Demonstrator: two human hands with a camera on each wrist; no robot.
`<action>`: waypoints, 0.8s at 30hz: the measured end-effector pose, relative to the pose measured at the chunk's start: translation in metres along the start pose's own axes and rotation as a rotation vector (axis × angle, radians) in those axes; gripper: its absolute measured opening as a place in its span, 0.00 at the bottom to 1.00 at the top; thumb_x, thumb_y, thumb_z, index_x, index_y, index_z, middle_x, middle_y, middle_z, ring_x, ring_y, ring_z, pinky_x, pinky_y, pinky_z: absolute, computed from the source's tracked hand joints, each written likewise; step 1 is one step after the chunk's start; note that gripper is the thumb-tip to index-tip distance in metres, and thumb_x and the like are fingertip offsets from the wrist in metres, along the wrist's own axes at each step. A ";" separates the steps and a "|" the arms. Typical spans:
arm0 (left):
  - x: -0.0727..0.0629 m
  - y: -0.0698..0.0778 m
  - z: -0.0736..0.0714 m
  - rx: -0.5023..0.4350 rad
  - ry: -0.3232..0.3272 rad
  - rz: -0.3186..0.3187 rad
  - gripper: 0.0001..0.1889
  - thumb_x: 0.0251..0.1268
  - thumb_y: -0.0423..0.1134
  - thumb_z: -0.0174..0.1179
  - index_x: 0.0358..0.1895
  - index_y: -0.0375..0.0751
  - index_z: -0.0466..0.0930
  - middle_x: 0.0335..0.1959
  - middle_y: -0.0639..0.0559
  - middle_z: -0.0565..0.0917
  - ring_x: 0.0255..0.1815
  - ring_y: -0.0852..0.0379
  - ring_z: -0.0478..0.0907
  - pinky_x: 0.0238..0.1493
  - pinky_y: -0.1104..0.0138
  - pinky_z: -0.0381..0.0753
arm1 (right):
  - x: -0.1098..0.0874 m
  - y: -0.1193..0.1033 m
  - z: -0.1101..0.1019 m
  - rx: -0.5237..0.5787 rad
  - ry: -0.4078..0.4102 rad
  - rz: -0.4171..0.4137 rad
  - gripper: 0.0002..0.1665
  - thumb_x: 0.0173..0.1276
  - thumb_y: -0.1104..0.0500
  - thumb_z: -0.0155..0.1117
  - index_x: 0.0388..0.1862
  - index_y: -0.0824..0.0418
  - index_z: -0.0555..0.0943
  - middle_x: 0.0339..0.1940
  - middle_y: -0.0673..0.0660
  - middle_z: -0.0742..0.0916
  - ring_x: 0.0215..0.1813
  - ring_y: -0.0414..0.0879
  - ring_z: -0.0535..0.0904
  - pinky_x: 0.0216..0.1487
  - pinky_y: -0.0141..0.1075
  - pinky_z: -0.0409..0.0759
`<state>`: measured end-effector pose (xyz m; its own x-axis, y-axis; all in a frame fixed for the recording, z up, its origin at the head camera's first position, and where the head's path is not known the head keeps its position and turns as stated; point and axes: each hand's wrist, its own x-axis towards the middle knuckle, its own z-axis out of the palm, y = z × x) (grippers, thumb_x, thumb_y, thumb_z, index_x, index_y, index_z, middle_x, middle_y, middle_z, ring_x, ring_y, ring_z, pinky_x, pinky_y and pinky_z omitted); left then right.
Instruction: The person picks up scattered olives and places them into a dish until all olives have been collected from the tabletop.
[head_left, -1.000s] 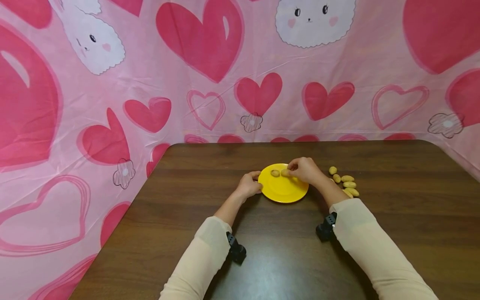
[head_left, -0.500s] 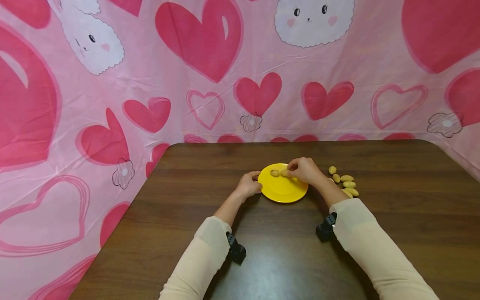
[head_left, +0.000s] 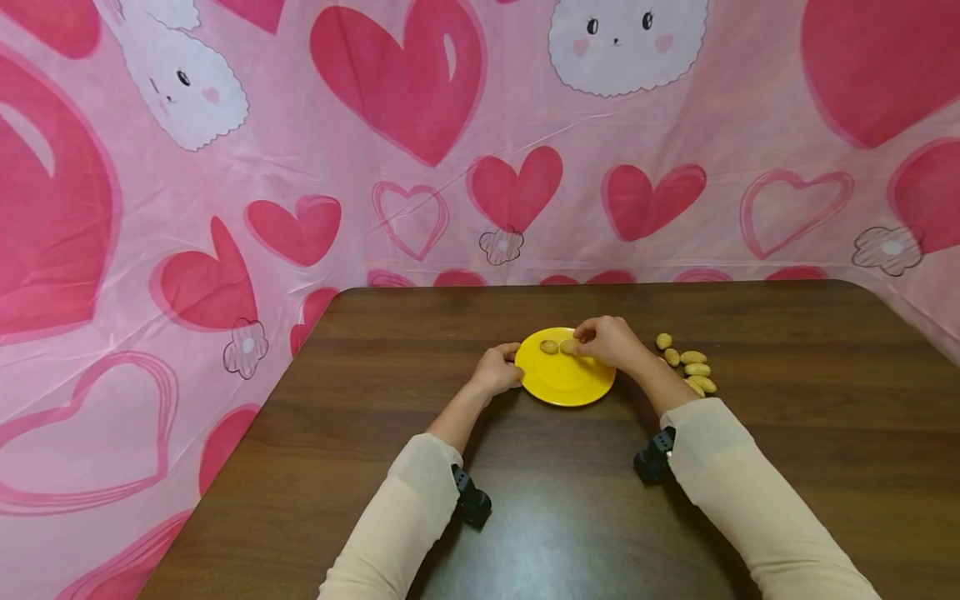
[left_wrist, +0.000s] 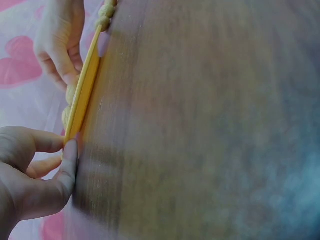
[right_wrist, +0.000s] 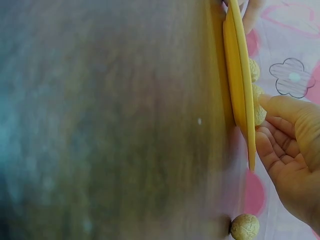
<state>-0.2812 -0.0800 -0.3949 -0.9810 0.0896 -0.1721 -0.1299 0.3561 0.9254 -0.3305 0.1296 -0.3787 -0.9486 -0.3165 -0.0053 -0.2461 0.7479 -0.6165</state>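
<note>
A yellow plate (head_left: 566, 385) sits on the wooden table with two tan, rough-shelled nuts near its far edge. My left hand (head_left: 497, 372) pinches the plate's left rim; the left wrist view shows the thumb (left_wrist: 70, 160) below and fingers above. Over the plate's right side, my right hand (head_left: 611, 342) pinches the right-hand nut (right_wrist: 258, 102) between thumb and fingertips, low against the plate. That nut looks waisted, like a peanut in its shell. Beside it, toward the left, lies the other nut (head_left: 550, 347), rounder and untouched.
To the right of the plate, several more tan nuts lie on the table (head_left: 570, 517). Some are round, like this one (head_left: 663, 341); others are longer, such as this nut (head_left: 697, 369). My right forearm partly covers the group. A pink heart-patterned cloth (head_left: 427, 225) hangs behind.
</note>
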 end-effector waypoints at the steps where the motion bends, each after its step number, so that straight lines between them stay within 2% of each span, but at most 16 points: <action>1: 0.000 0.000 0.000 -0.001 0.000 -0.001 0.29 0.55 0.21 0.54 0.64 0.31 0.65 0.46 0.41 0.75 0.42 0.50 0.76 0.39 0.64 0.81 | 0.000 0.000 0.000 -0.001 0.004 -0.003 0.17 0.58 0.59 0.68 0.44 0.68 0.81 0.34 0.59 0.83 0.37 0.51 0.74 0.38 0.35 0.77; 12: 0.000 0.000 0.000 -0.003 0.001 -0.004 0.29 0.55 0.20 0.54 0.64 0.31 0.65 0.47 0.40 0.75 0.42 0.50 0.76 0.39 0.64 0.81 | -0.004 0.000 -0.005 0.008 0.036 -0.014 0.18 0.58 0.57 0.68 0.44 0.68 0.82 0.35 0.59 0.83 0.38 0.51 0.75 0.40 0.37 0.78; 19: 0.000 0.000 0.000 -0.010 0.001 -0.006 0.29 0.55 0.20 0.54 0.64 0.31 0.65 0.47 0.39 0.74 0.43 0.48 0.76 0.40 0.63 0.81 | -0.007 0.006 -0.007 0.013 0.108 -0.055 0.15 0.58 0.62 0.67 0.42 0.69 0.82 0.34 0.60 0.84 0.37 0.51 0.76 0.41 0.40 0.79; 24: -0.001 0.001 0.000 -0.008 0.000 -0.006 0.29 0.55 0.20 0.54 0.64 0.31 0.64 0.47 0.40 0.75 0.43 0.49 0.76 0.40 0.63 0.81 | -0.008 0.011 -0.010 0.033 0.159 -0.052 0.14 0.60 0.63 0.65 0.44 0.69 0.81 0.36 0.61 0.83 0.38 0.52 0.76 0.42 0.42 0.79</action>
<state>-0.2804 -0.0796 -0.3939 -0.9802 0.0880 -0.1776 -0.1366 0.3495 0.9269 -0.3273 0.1464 -0.3780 -0.9550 -0.2557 0.1502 -0.2912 0.7125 -0.6383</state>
